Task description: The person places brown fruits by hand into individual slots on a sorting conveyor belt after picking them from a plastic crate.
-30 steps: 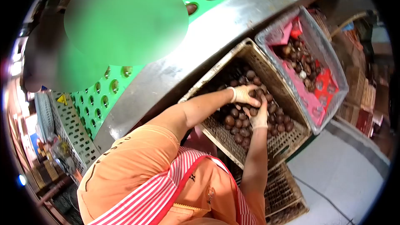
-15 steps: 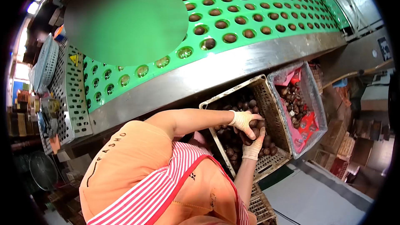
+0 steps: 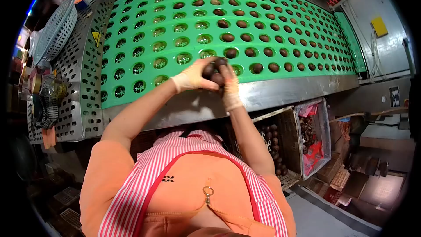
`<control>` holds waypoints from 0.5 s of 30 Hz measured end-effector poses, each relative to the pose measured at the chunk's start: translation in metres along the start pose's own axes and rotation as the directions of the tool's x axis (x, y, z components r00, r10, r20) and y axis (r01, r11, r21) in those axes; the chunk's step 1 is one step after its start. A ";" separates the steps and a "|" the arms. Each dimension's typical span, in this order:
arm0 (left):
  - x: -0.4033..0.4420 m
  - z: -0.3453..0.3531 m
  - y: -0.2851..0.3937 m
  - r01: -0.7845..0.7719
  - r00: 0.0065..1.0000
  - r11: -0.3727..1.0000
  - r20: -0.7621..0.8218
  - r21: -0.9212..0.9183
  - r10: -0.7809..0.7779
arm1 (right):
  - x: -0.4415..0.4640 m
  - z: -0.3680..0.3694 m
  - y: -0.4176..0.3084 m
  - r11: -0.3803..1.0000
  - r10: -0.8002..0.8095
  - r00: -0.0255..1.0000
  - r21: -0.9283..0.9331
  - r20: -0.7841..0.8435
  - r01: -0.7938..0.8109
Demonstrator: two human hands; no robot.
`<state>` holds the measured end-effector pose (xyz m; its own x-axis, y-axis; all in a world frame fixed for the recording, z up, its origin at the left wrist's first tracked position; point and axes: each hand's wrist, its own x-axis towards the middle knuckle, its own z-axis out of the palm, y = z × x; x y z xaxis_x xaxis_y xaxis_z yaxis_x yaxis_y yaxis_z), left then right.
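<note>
Both gloved hands are cupped together around several dark brown round fruits (image 3: 214,71), above the near edge of the green tray (image 3: 147,77). My left hand (image 3: 193,76) wraps the fruits from the left, and my right hand (image 3: 230,85) closes on them from the right. Rows of oval pockets cover the tray. Brown fruits (image 3: 273,67) sit in the pockets on the right, while those on the left show no fruit. Part of the tray lies hidden behind the hands.
Below the metal ledge (image 3: 298,87), a crate (image 3: 289,149) holds more dark fruits beside a grey bin (image 3: 325,145) with red and pink plastic. A perforated metal panel (image 3: 90,105) and a pale blue basket (image 3: 55,33) stand at the left.
Both hands have lifted out of the crate with several fruits and moved up and left to the tray's near edge. The camera view has swung, showing more of the tray.
</note>
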<state>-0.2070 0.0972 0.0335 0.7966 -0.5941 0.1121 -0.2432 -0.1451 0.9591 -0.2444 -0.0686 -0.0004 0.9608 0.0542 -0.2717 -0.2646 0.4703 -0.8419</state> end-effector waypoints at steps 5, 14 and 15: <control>-0.059 -0.079 -0.023 0.444 0.871 0.848 -0.081 -0.290 -0.484 | 0.057 0.082 0.051 0.981 0.191 0.978 -0.060 0.084 -0.186; -0.076 -0.111 -0.089 0.287 0.958 0.912 -0.105 0.292 -0.268 | 0.116 0.071 0.059 0.829 0.018 0.990 -0.555 0.141 0.064; -0.073 -0.111 -0.083 0.283 0.959 0.908 -0.118 0.309 -0.258 | 0.123 0.067 0.042 0.831 0.005 0.989 -0.551 0.145 0.077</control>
<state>-0.1838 0.2407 -0.0251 0.8918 -0.4389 -0.1098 -0.1665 -0.5439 0.8225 -0.1323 0.0166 -0.0378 0.9613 0.1839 -0.2053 -0.1913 -0.0907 -0.9773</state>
